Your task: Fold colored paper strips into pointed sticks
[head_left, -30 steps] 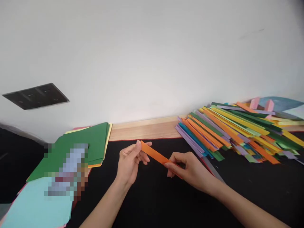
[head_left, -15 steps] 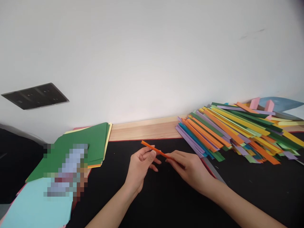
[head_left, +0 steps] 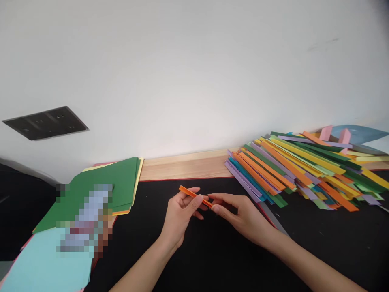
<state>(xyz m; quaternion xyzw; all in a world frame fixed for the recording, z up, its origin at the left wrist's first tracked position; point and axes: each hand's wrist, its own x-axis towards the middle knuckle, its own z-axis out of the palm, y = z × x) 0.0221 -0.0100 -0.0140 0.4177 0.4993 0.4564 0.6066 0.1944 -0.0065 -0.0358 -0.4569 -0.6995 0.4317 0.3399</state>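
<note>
A pale wall bearing a dark panel stands behind a wooden tabletop.

Two bare hands with slim, tapering fingers, narrow wrists and slender bare forearms

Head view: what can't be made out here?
All in the head view:
Orange strip: middle covered by the thumb of the left hand; right end apparently by that of the right hand.
Item on the green paper: blurred by pixelation.
Strip pile: lower strips hidden by upper ones.
Light blue sheet: cut off by the bottom edge.
</note>
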